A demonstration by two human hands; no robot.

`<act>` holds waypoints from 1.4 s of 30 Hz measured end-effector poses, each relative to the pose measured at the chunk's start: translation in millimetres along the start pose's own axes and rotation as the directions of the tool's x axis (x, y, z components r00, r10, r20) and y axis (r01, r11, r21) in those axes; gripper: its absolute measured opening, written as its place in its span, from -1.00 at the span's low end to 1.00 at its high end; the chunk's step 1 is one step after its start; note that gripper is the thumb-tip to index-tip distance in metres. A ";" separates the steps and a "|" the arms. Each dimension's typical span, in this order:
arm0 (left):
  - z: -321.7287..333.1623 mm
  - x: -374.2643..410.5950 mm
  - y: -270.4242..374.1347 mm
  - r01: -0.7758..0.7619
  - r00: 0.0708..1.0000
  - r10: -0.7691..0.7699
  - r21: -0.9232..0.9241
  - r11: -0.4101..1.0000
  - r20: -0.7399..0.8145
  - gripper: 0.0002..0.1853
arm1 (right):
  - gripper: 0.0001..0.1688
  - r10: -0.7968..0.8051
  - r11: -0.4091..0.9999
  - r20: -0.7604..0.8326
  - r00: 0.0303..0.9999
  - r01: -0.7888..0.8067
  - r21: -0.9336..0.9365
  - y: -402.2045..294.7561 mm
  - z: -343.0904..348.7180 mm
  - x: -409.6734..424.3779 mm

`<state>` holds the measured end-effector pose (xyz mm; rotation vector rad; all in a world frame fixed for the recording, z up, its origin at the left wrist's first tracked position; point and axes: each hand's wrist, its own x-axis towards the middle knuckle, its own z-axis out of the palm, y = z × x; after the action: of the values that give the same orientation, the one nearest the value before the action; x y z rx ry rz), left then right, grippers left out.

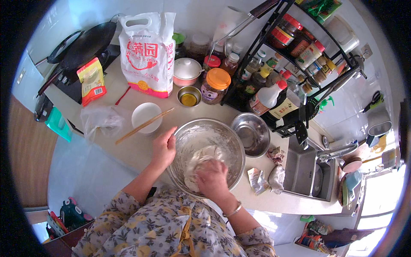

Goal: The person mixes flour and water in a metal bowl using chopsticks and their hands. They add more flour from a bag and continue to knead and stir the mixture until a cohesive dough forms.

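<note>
A large stainless steel mixing bowl (237, 141) stands before me at the counter's front edge. Inside it lies a rough mass of pale dough (207, 152), with flour smeared up the walls. My right hand (212, 176) presses into the dough, fingers slightly blurred and their tips partly hidden. At the bowl's left rim, my left hand (165, 147) grips the edge, thumb up. Just left of that hand, a white bowl (146, 112) has a pair of wooden chopsticks (144, 126) lying across it. A small metal bowl (188, 96) behind holds yellow oil.
A flour bag (146, 57) stands at the back, near a jar with an orange lid (216, 84). An empty metal bowl (251, 135) touches the right side. Crumpled wrappers (257, 180) lie before the sink (298, 167). A black rack (273, 64) holds bottles; a plastic bag (101, 120) sits left.
</note>
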<state>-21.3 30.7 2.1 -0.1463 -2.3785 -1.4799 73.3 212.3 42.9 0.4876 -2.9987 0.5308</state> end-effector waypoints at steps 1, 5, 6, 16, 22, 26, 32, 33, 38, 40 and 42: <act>-0.7 -0.6 1.9 -0.006 1.000 0.006 -0.010 1.000 -0.006 -0.72 | -0.87 0.040 0.998 -0.075 0.996 -0.043 -0.041 4.0 -8.3 -3.8; -4.9 -2.9 -3.8 -0.096 0.995 0.096 -0.010 0.995 -0.017 -0.71 | -0.82 0.264 0.964 0.067 0.962 -0.266 0.016 29.8 -22.1 -7.7; -5.8 -4.7 -2.6 -0.090 0.996 0.090 0.006 0.996 0.003 -0.70 | -0.80 0.305 0.949 0.091 0.948 -0.311 0.060 32.7 -19.9 -3.4; -14.8 -21.7 10.0 0.054 0.998 -0.055 0.035 0.998 0.037 -0.65 | -0.80 0.121 0.978 0.113 0.986 -0.138 0.154 44.4 29.7 63.3; -4.2 -25.6 2.4 -0.058 0.993 0.061 0.037 0.998 -0.101 -0.68 | -0.84 -0.071 0.923 0.224 0.972 0.149 -0.354 -19.0 41.3 77.2; -11.0 -43.1 3.1 0.113 0.985 -0.119 -0.055 0.992 -0.125 -0.68 | -0.81 -0.229 0.913 0.259 0.938 0.300 -0.278 -29.2 10.9 47.8; -23.9 -39.6 -13.2 -0.001 1.000 0.002 -0.072 0.997 0.021 -0.72 | -0.81 0.029 0.880 0.014 0.999 -0.033 0.474 15.0 -10.6 14.2; -26.1 -28.9 -5.7 -0.051 0.997 0.051 0.009 0.999 0.064 -0.73 | -0.80 0.106 0.834 0.013 0.994 -0.096 0.544 21.8 -11.5 12.9; 3.7 39.7 23.5 -0.202 0.948 0.156 0.145 0.969 0.278 -0.75 | -0.83 0.370 0.852 -0.073 0.926 -0.307 0.424 52.4 -0.3 25.3; 16.0 50.2 29.8 -0.275 0.918 0.205 0.172 0.946 0.341 -0.75 | -0.81 0.393 0.875 -0.102 0.914 -0.337 0.348 67.9 3.9 30.1; 24.5 52.7 24.1 -0.338 0.879 0.246 0.169 0.926 0.409 -0.73 | -0.76 0.494 0.812 -0.109 0.863 -0.413 0.411 78.1 6.7 32.7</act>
<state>-70.0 58.7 30.4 -0.7682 -2.6568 -1.0917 17.5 269.9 14.8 -0.2917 -2.7919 1.1255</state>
